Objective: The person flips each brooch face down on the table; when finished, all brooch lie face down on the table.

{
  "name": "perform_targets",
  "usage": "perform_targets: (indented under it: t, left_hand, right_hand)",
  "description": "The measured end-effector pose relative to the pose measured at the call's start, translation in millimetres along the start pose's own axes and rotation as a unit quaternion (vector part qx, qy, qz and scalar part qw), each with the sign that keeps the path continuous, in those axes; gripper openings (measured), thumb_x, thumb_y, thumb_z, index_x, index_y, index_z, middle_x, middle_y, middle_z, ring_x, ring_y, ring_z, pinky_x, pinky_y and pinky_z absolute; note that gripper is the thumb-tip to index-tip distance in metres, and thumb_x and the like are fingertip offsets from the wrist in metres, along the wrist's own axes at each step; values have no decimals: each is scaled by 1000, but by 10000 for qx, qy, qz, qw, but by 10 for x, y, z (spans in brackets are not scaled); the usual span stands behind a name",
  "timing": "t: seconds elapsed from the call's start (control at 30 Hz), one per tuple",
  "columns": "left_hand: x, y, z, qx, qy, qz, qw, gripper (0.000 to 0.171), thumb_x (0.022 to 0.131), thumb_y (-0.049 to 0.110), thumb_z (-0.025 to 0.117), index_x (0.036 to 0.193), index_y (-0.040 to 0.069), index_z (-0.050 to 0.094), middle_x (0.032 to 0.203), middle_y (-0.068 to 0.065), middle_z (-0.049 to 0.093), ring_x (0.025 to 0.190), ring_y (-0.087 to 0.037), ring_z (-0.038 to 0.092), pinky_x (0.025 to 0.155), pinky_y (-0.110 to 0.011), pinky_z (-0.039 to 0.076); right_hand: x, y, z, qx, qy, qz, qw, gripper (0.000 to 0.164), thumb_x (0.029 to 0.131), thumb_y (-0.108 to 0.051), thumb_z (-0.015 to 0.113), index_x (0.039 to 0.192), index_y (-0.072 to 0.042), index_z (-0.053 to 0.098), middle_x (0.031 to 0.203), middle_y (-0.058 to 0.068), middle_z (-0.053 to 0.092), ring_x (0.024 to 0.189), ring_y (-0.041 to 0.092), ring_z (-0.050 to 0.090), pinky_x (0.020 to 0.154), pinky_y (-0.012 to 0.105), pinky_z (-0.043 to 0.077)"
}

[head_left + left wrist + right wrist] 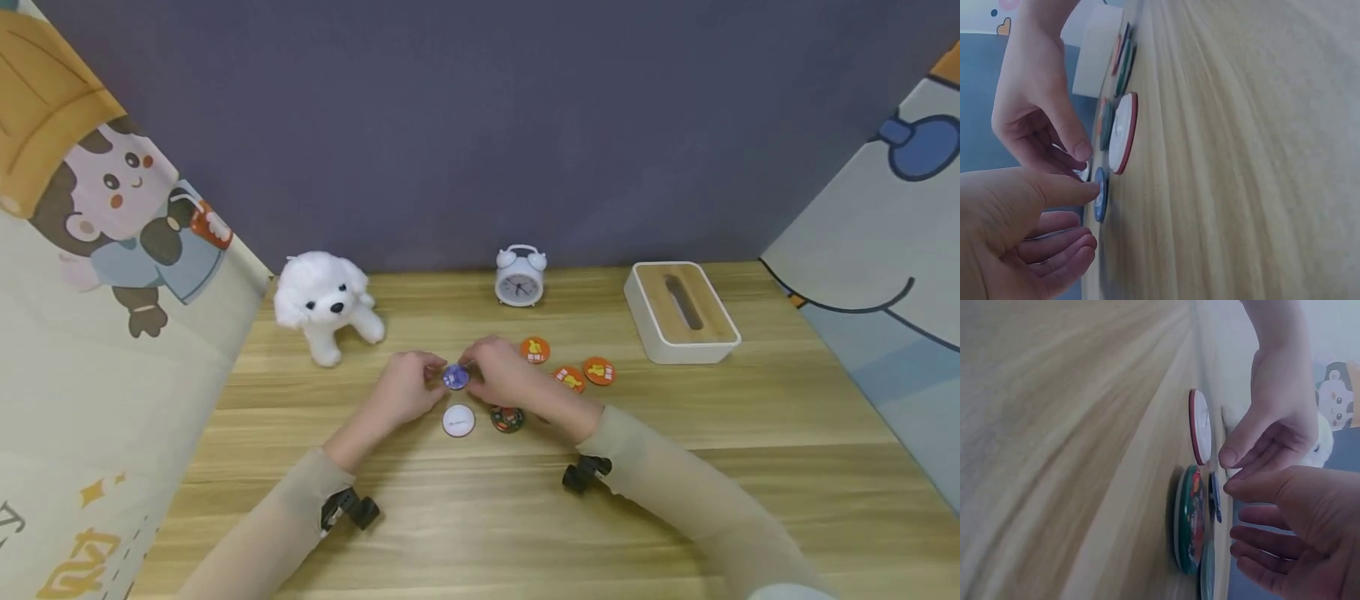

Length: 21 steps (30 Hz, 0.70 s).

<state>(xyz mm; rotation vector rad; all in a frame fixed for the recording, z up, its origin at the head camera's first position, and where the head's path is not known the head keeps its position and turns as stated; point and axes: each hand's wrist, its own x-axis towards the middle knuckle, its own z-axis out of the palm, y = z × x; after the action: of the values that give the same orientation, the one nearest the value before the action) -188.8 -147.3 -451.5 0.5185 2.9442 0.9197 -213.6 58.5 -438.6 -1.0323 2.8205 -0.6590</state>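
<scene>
A round blue-purple badge [456,377] lies on the wooden table between both hands. My left hand [407,387] is at its left side; the left wrist view shows the thumb right at the badge's face [1101,199], the other fingers loosely bent apart from it. On the opposite side my right hand [498,371] has its thumb and forefinger close by the rim, its other fingers relaxed. Nearer the front lie a white badge with a red rim [458,421] and a dark green patterned badge [507,419], partly under the right hand in the head view.
Three orange badges, one of them the farthest back [535,350], lie right of the right hand. Along the back stand a white plush dog [322,304], a white alarm clock [519,279] and a white tissue box with a wooden lid [682,312]. Walls bound the table's back and sides.
</scene>
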Motion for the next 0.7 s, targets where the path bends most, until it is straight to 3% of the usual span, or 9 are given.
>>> perform_targets:
  t: [0.17,0.33,0.5,0.7]
  left_hand:
    - [52,-30,41,191,-144,197,9995,33,81,13,90,110,2,81,99,-12,82,86,-23,74,79,-39,64]
    - [52,-54,90,127,-55,228,9996,27,81,11,90,106,5,83,99,-10,83,83,-20,76,79,-38,64]
    - [47,-58,111,109,68,249,9996,24,81,11,90,104,5,84,95,-9,83,79,-18,74,76,-36,63]
    - [43,-53,97,10,425,336,9985,20,87,17,87,104,6,84,100,-11,83,93,-26,81,87,-40,66]
  right_hand:
    - [42,-30,25,73,-237,163,9996,30,85,-15,87,112,-5,81,109,9,81,103,27,70,97,42,60]
    - [39,-28,67,-98,-297,124,9994,28,85,-15,88,110,-5,82,106,8,82,96,24,68,90,40,60]
    - [36,-6,101,-174,-162,-8,9997,20,87,-15,86,105,-7,84,102,6,83,93,23,69,87,37,60]
    - [29,36,114,-151,152,-155,9997,15,94,-17,82,106,-8,84,104,6,84,96,24,74,90,38,62]
